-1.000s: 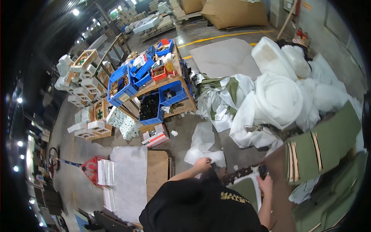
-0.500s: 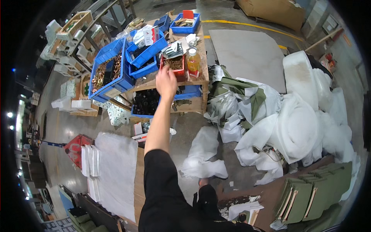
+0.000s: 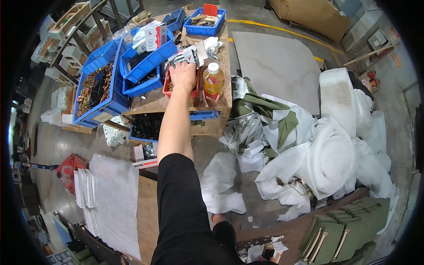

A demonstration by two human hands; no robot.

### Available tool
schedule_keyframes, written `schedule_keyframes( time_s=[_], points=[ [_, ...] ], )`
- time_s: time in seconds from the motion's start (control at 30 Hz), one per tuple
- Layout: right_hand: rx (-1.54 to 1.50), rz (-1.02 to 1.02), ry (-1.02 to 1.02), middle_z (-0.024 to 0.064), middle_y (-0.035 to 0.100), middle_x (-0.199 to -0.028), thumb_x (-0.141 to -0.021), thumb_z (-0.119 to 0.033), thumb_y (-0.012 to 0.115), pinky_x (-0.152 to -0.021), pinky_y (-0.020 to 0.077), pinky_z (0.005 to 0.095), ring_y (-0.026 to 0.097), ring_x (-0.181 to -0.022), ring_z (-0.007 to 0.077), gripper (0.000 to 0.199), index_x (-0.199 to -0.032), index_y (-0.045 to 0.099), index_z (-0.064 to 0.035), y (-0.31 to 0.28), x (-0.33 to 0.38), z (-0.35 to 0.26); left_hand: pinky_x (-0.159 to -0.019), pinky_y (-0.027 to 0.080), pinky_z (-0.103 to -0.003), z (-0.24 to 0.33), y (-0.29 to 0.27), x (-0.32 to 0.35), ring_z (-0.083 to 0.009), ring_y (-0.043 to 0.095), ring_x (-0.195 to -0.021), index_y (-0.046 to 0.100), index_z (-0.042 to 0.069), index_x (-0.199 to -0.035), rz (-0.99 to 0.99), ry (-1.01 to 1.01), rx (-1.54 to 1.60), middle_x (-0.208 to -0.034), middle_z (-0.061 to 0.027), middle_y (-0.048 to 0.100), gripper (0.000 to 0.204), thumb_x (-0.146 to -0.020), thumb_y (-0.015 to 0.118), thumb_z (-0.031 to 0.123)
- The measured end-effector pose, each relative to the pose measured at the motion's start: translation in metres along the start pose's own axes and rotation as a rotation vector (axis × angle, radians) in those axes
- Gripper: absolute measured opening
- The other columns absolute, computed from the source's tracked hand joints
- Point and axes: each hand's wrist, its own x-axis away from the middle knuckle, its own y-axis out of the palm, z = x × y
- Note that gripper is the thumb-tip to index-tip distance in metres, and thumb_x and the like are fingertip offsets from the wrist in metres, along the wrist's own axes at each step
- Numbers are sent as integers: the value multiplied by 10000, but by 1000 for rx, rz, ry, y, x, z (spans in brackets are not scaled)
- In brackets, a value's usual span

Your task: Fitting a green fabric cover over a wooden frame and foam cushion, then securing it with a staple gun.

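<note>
The left hand (image 3: pixel 182 76) reaches, fingers curled down, into the small red plastic bin (image 3: pixel 168 88) beside the amber-filled plastic bottle (image 3: pixel 213 83); grip contents squarely, avoiding that bottle; right hand unseen.

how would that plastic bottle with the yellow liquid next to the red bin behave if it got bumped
The bottle looks tall, narrow and mostly full, so probably heavyish and tippy. Capped, it likely wouldn't spill, but being round it could roll off the wooden table, whose edge is close.

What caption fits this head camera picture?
A left hand reaches into a small red bin beside a yellow drink bottle.
</note>
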Motion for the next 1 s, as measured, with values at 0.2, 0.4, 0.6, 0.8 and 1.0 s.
schedule_keyframes(
  time_s=[0.2, 0.4, 0.6, 0.8, 1.0],
  points=[
    [-73, 17, 77, 77, 664, -834, -734, -295, 843, -703, 515, 347, 655, -769, 214, 447, -1029, 610, -52, -11, -35, 136, -844, 476, -456, -27, -3, 1, -287, 656, -999, 656, 105, -949, 30, 57, 50, -990, -96, 706, 131, -909, 563, 188],
    [-224, 37, 173, 54, 660, -778, -737, -285, 848, -667, 511, 337, 652, -717, 185, 385, -963, 633, -59, 12, -16, 128, -789, 489, -415, -21, -8, 4, -284, 637, -925, 725, 194, -983, 228, 155, 180, -929, -70, 677, 150, -894, 640, 278],
    [-173, 135, 55, 78, 663, -861, -747, -197, 847, -620, 553, 359, 653, -691, 181, 519, -1163, 580, -37, 22, -5, 144, -712, 494, -410, -49, -58, 7, -299, 657, -849, 690, 121, -962, 669, -255, 558, -955, -99, 691, 204, -898, 683, 314],
    [-56, 389, 119, 131, 671, -796, -779, -368, 789, -706, 515, 416, 661, -733, 246, 477, -1019, 650, 19, 26, 28, 159, -543, 339, -250, 71, -105, 160, -71, 389, -621, 460, 59, -901, 448, -260, 1475, -728, 19, 417, 227, -1051, 489, 228],
    [-260, 571, -79, 86, 687, -744, -769, -381, 799, -664, 514, 383, 675, -694, 204, 429, -913, 692, 8, -10, 81, 95, -740, 503, -287, 211, -63, 531, -167, 655, -852, 590, 28, -986, -597, -197, 1578, -893, -105, 697, 120, -977, 568, 146]
  ],
)
